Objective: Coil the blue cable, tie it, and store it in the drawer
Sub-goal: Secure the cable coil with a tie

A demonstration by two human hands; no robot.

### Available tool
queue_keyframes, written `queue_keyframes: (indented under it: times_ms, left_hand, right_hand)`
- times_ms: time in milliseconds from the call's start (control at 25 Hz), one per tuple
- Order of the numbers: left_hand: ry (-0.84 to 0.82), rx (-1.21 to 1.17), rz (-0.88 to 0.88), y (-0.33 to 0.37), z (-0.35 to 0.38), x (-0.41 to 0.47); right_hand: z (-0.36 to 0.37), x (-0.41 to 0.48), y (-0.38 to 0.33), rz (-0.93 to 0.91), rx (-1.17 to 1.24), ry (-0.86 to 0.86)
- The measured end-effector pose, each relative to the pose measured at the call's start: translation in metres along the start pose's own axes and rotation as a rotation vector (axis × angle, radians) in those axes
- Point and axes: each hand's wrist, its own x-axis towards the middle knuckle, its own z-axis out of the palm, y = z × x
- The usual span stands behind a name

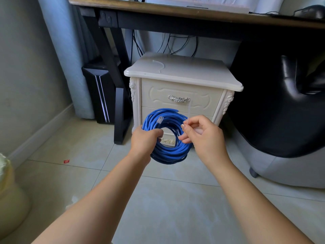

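The blue cable [168, 152] is wound into a round coil held upright in front of the cream nightstand [182, 74]. My left hand [146, 138] grips the coil's left side, fingers curled through its centre. A clear plug [160, 119] lies against the upper loops. My right hand [202, 132] pinches a thin translucent cable tie [189, 111] at the coil's right side, its tail sticking upward. The top drawer [179, 99] with a silver handle is closed. A second translucent tie [159, 65] lies on the nightstand top.
A dark wooden desk [175, 13] spans above, with black legs to the left. A black computer tower [101, 92] stands left of the nightstand. A black chair [284, 103] fills the right. A pale bin [8, 194] sits at the left edge on the tiled floor.
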Motion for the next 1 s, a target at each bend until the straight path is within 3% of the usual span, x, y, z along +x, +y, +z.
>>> queue_keyframes:
  times_ms: [440,600,800,1000]
  left_hand:
    - [-0.060,-0.023,0.019,0.000,0.006,0.000]
    - [-0.191,-0.015,-0.004,-0.001,0.006,-0.001]
    - [-0.359,-0.044,0.057,0.004,0.002,-0.002]
    - [-0.425,-0.111,0.134,0.002,0.002,0.000]
  right_hand:
    - [0.014,0.008,0.018,0.070,0.015,-0.034]
    - [0.017,0.010,0.028,-0.089,-0.177,-0.007]
    - [0.013,0.005,0.033,-0.338,-0.212,-0.006]
    - [0.012,-0.001,0.033,-0.367,-0.170,0.033]
